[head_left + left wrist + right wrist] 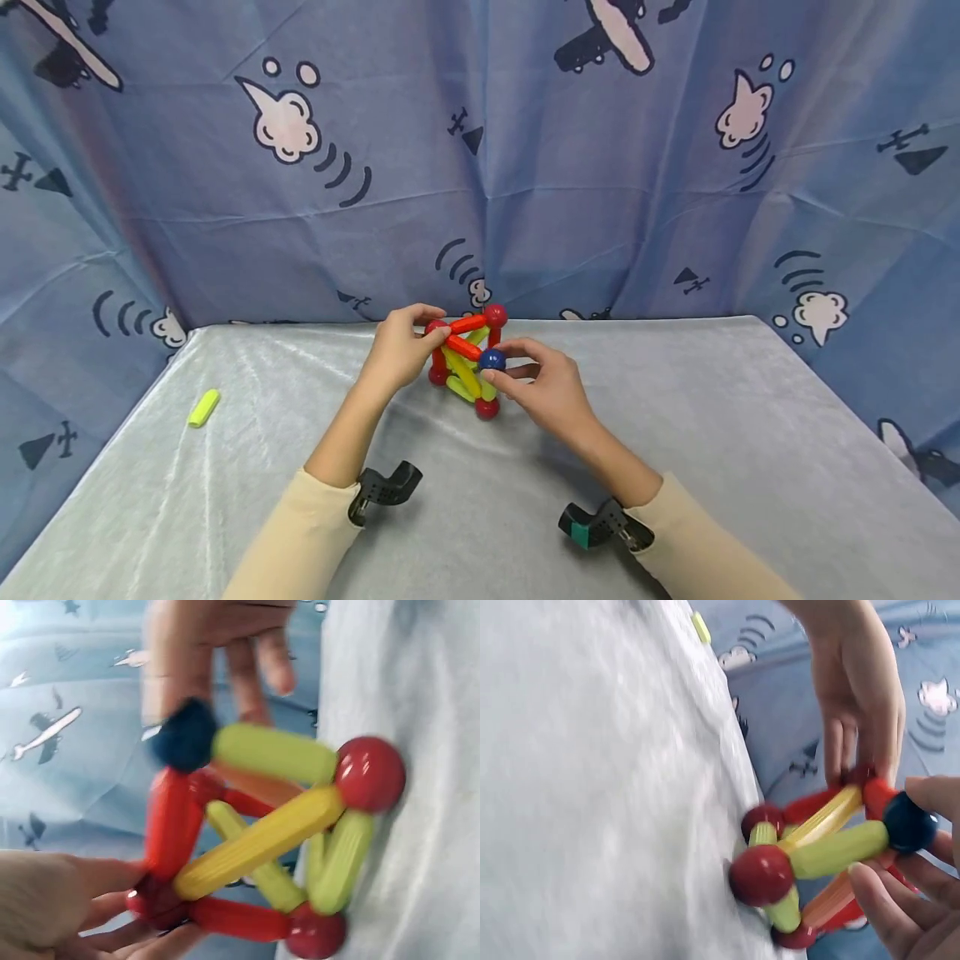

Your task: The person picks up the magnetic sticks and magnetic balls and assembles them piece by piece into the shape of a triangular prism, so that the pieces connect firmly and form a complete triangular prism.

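Observation:
On the cloth stands a building frame of rods and balls, with red balls (487,408) at its lower corners. My left hand (401,348) pinches the upper left red ball (156,901), where a red rod (463,347) and a yellow rod (262,838) meet. At the near upper corner, my right hand (551,387) holds the blue ball (492,359) between thumb and fingers. A green rod (840,850) runs from the blue ball down to the front red ball (762,875). Another red ball (495,315) tops the far corner.
A loose yellow-green rod (203,408) lies on the left of the table, apart from the frame. A pale cloth (712,417) covers the table. Behind its back edge hangs a blue patterned curtain (525,167).

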`<state>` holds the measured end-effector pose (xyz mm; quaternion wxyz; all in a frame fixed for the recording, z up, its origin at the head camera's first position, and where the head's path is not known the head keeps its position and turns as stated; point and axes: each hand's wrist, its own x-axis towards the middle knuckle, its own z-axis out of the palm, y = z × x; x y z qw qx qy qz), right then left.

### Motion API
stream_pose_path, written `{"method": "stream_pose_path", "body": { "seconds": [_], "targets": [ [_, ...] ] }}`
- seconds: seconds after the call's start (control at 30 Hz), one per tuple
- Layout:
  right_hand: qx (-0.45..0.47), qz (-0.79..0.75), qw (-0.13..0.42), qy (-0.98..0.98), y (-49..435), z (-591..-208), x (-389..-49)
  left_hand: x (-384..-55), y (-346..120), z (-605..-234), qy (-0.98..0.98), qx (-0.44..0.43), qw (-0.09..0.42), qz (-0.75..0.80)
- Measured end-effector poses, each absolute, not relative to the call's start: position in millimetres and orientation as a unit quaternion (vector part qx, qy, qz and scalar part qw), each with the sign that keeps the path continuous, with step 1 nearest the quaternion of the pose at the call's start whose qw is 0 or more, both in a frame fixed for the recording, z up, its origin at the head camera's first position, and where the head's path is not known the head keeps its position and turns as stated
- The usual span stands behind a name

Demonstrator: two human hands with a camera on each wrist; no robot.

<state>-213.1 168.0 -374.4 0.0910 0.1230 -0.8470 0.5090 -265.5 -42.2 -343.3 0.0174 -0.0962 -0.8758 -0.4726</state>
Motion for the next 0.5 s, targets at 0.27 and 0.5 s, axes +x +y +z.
{"method": "stream_pose_path", "body": {
  "seconds": [0.27, 0.5],
  "targets": [
    [0.175, 0.492, 0.152, -0.839, 169.3, -368.7, -207.7, -264.3, -32.4, -346.5, -0.873, -0.147, -0.039, -0.463],
    [0.138, 0.445, 0.187, -0.865, 183.3, -368.2, -221.0, -243.8, -38.4, -321.0, -0.921, -0.17, -0.14, -0.321]
  ]
}}
